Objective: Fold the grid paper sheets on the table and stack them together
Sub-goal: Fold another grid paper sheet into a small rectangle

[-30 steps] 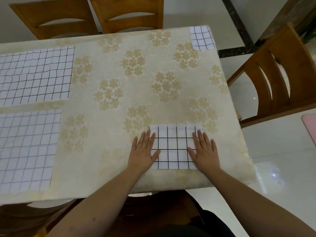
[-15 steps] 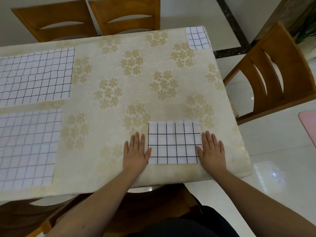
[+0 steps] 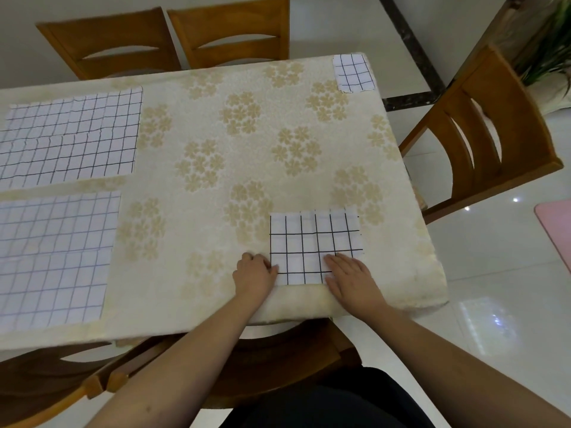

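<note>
A folded grid paper (image 3: 315,239) lies near the table's front edge, right of centre. My left hand (image 3: 255,274) sits at its lower left corner with fingers curled and the thumb on the paper's edge. My right hand (image 3: 352,279) lies flat over the paper's lower right corner, fingers spread. Two unfolded grid sheets rest at the left: one at the back (image 3: 71,134), one nearer (image 3: 52,254). A small folded grid paper (image 3: 353,72) lies at the far right corner.
The table (image 3: 216,149) wears a cream floral cloth. Two wooden chairs (image 3: 108,41) (image 3: 228,29) stand at the far side, another chair (image 3: 482,134) at the right, one (image 3: 278,359) under me. A pink mat (image 3: 556,223) lies on the floor at right.
Both hands slid from beside the folded paper down to its near corners. The left hand's fingers curled in; the right hand moved onto the paper's lower right part.
</note>
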